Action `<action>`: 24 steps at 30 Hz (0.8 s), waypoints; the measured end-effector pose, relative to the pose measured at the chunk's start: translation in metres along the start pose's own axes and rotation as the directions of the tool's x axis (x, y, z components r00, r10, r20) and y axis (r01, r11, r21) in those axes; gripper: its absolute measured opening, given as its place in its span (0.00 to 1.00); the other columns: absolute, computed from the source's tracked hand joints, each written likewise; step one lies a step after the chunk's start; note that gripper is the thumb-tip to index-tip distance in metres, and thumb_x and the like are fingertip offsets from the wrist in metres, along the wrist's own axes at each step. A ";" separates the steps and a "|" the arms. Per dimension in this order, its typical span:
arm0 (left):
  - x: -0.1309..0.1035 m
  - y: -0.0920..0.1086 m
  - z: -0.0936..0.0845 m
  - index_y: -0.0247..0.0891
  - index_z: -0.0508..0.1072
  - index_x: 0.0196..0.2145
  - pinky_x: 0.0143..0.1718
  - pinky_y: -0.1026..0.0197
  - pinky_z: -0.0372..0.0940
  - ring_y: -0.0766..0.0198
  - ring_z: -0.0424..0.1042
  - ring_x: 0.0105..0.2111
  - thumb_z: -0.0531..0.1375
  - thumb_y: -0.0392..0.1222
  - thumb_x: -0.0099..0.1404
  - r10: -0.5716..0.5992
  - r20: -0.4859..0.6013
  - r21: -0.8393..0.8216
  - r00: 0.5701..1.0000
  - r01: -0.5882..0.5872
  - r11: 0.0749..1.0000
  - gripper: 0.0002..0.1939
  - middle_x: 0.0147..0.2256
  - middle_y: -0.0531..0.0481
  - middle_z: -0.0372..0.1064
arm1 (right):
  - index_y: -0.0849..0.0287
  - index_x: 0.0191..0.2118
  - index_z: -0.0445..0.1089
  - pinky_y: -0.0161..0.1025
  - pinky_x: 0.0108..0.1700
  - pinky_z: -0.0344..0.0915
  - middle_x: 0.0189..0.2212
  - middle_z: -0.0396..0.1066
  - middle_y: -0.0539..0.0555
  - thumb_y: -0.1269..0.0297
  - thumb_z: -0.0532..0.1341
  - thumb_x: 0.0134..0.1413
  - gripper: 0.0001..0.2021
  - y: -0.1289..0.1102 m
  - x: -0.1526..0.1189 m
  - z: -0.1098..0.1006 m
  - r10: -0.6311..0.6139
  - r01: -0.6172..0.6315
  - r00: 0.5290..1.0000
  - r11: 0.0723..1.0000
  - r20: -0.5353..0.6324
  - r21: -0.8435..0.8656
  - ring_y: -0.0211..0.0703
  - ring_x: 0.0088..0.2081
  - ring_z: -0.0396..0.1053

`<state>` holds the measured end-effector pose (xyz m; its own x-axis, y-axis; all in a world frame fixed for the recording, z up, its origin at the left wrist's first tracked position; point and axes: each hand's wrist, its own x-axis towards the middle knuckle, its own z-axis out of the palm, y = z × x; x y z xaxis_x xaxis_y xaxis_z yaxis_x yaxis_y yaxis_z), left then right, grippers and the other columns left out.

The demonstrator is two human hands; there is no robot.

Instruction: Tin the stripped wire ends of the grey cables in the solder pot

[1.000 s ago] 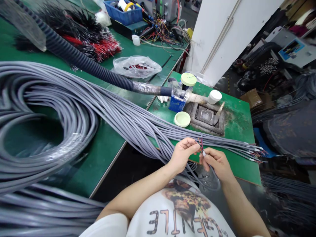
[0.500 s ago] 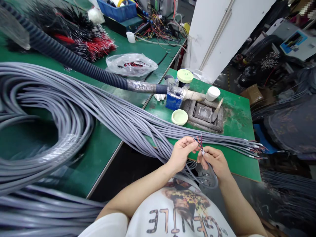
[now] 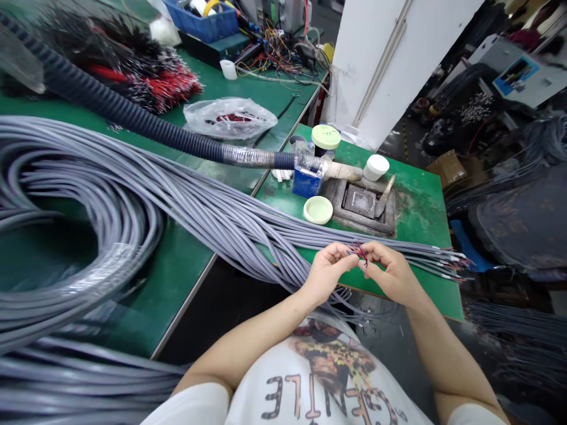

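Observation:
My left hand (image 3: 326, 273) and my right hand (image 3: 392, 273) meet just over the green bench's front edge, fingertips nearly touching. Between them fan out thin red, dark and blue wires (image 3: 361, 254), the stripped end of a grey cable. The thumb and fingers of my left hand pinch wires from one side; those of my right hand pinch them from the other. The grey jacket of this cable is mostly hidden by my hands. Behind them runs a thick bundle of grey cables (image 3: 248, 227), whose stripped ends (image 3: 456, 260) lie to the right.
A dark square solder pot (image 3: 361, 200) with a scraper (image 3: 384, 198) sits beyond the bundle. Near it are a pale green lid (image 3: 318, 210), a white cup (image 3: 375, 167) and a blue box (image 3: 306, 182). A black corrugated hose (image 3: 177, 134) crosses the bench above coiled cables (image 3: 110, 265).
My right hand has moved up from the cable's jacket to the wires, and the grey loop below it has dropped from sight. The view has shifted slightly.

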<state>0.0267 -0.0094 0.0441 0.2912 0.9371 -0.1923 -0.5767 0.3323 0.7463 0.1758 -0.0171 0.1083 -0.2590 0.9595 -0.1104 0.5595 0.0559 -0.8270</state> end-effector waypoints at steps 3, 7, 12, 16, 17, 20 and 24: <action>0.000 0.000 -0.001 0.34 0.69 0.27 0.30 0.67 0.58 0.72 0.64 0.23 0.67 0.41 0.54 0.009 0.014 -0.035 1.000 -0.009 0.999 0.10 0.21 0.56 0.67 | 0.59 0.37 0.68 0.33 0.27 0.57 0.23 0.66 0.46 0.60 0.59 0.58 0.08 0.000 0.003 0.003 -0.010 0.010 1.000 0.998 -0.005 0.068 0.32 0.22 0.60; 0.001 0.002 0.000 0.34 0.69 0.27 0.31 0.66 0.59 0.71 0.65 0.24 0.66 0.41 0.55 0.002 0.049 -0.068 0.999 0.002 0.998 0.10 0.22 0.55 0.69 | 0.58 0.34 0.65 0.32 0.24 0.55 0.16 0.61 0.44 0.56 0.57 0.60 0.11 0.004 0.005 0.005 0.031 -0.024 0.999 0.987 -0.036 0.158 0.32 0.18 0.57; 0.003 0.003 -0.001 0.34 0.72 0.31 0.30 0.66 0.60 0.71 0.65 0.24 0.68 0.42 0.52 0.018 0.054 -0.087 0.998 -0.013 0.996 0.12 0.22 0.55 0.69 | 0.58 0.34 0.64 0.32 0.23 0.56 0.16 0.62 0.44 0.55 0.58 0.60 0.11 0.007 0.007 0.005 0.052 -0.046 0.999 0.965 -0.016 0.259 0.32 0.17 0.57; 0.005 0.003 -0.005 0.34 0.73 0.33 0.30 0.66 0.60 0.71 0.66 0.24 0.69 0.42 0.52 0.005 0.060 -0.110 0.998 0.001 0.994 0.13 0.23 0.55 0.70 | 0.58 0.35 0.64 0.33 0.25 0.58 0.14 0.61 0.43 0.55 0.58 0.60 0.11 0.009 0.008 0.005 0.063 -0.060 0.998 0.944 0.000 0.325 0.33 0.17 0.58; 0.005 0.003 -0.006 0.34 0.73 0.32 0.30 0.66 0.60 0.71 0.66 0.24 0.69 0.42 0.52 0.003 0.060 -0.115 0.998 0.004 0.993 0.12 0.23 0.55 0.70 | 0.58 0.35 0.64 0.34 0.26 0.59 0.14 0.61 0.43 0.55 0.58 0.60 0.11 0.009 0.009 0.006 0.060 -0.056 0.998 0.938 0.000 0.341 0.33 0.17 0.59; 0.006 0.001 -0.008 0.34 0.73 0.31 0.29 0.67 0.60 0.71 0.67 0.24 0.69 0.43 0.51 -0.010 0.054 -0.131 0.998 0.017 0.991 0.13 0.23 0.54 0.71 | 0.58 0.35 0.64 0.35 0.29 0.62 0.13 0.60 0.42 0.56 0.58 0.60 0.10 0.009 0.010 0.007 0.043 -0.035 0.999 0.922 -0.014 0.385 0.34 0.18 0.59; 0.008 -0.001 -0.009 0.34 0.74 0.30 0.31 0.66 0.61 0.70 0.69 0.25 0.69 0.45 0.50 -0.040 0.040 -0.157 0.998 0.046 0.987 0.13 0.23 0.53 0.72 | 0.57 0.35 0.64 0.36 0.30 0.62 0.13 0.60 0.42 0.57 0.58 0.60 0.09 0.008 0.012 0.010 0.049 -0.031 0.998 0.908 -0.032 0.418 0.35 0.19 0.60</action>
<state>0.0228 -0.0016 0.0366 0.3444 0.9181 -0.1963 -0.6753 0.3875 0.6275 0.1694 -0.0074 0.0946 -0.2060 0.9695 -0.1330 0.1867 -0.0944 -0.9779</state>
